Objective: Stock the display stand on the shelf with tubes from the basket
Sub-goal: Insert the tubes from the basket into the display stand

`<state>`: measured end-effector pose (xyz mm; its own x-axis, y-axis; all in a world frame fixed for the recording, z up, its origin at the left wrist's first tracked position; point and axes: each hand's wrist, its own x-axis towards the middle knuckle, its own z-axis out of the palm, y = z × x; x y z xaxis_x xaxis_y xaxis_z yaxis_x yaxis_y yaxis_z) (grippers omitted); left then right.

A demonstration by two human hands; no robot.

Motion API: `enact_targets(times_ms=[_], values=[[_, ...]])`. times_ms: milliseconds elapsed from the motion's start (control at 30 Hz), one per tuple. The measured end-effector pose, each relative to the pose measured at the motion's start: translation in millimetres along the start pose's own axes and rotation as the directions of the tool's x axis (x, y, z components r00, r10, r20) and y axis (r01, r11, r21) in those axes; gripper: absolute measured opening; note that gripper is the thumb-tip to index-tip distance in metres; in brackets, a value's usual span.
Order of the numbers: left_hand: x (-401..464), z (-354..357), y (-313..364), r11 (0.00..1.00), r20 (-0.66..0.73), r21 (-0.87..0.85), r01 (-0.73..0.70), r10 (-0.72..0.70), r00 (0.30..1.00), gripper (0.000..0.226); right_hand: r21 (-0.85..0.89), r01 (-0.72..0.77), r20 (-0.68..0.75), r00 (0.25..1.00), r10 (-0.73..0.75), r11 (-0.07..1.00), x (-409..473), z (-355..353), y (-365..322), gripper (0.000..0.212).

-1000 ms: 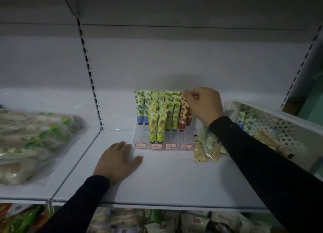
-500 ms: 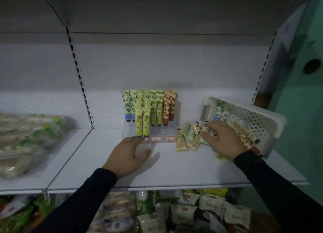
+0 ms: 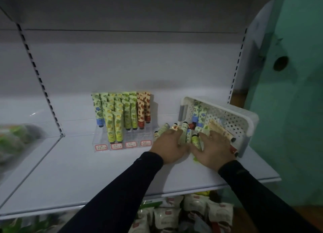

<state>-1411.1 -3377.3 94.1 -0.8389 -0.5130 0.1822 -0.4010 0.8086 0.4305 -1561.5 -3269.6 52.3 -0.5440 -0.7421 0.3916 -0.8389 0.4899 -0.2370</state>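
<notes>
**A:** From the head camera, what step is this?

**B:** It looks like picking time. Both hands are at the loose tubes [image 3: 185, 131] that lie spilled on the shelf [image 3: 104, 171] in front of the tipped white basket [image 3: 244, 120]. No tube is lifted yet.

**A:** What is each grip doing?

**B:** The left hand [image 3: 170, 146] lies flat on the pile, fingers spread. The right hand [image 3: 212, 149] is spread too, resting on the tubes. I see no pinch on any tube.

**A:** Where are the tubes from the hands?

**B:** At about 12 o'clock, touching the fingertips, with some hidden under the palms. More tubes are still in the basket, at 1 o'clock from the right hand.

**A:** And the display stand [image 3: 122, 141]?

**B:** At 10 o'clock from the left hand, near by. Its front slots look empty.

**A:** What next?

**B:** I think one hand must close round one tube, stand it cap down, and slide it into an empty slot.
</notes>
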Motion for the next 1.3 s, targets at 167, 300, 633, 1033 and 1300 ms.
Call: enact_targets(times_ms=[167, 300, 633, 1033, 1300], values=[[25.3, 10.7, 12.9, 0.996, 0.107, 0.084, 0.026, -0.035, 0.994, 0.060, 0.152, 0.045, 0.081, 0.995, -0.058, 0.987, 9.0, 9.7, 2.3, 0.056], [40.8, 19.8, 7.9, 0.993, 0.086, -0.010, 0.117, -0.116, 0.990, 0.039, 0.223, 0.103, 0.190, 0.971, -0.147, 0.969, 17.0, 5.8, 11.0, 0.059], [55.6, 17.3, 19.6, 0.984, -0.002, 0.078, 0.163, -0.163, 0.987, 0.034, 0.212, 0.116, 0.216, 0.963, -0.162, 0.970, 17.7, -11.8, 10.6, 0.101], [42.3, 8.3, 12.3, 0.963, 0.042, -0.148, 0.224, -0.220, 0.975, 0.066, 0.403, 0.018, 0.111, 0.992, -0.068, 0.915, 15.2, -14.4, 2.1, 0.070], [30.6, 3.8, 9.5, 0.939, 0.008, -0.150, 0.310, -0.312, 0.950, 0.041, 0.350, -0.068, 0.127, 0.992, 0.025, 0.934, 17.0, -14.2, -5.2, 0.061]])
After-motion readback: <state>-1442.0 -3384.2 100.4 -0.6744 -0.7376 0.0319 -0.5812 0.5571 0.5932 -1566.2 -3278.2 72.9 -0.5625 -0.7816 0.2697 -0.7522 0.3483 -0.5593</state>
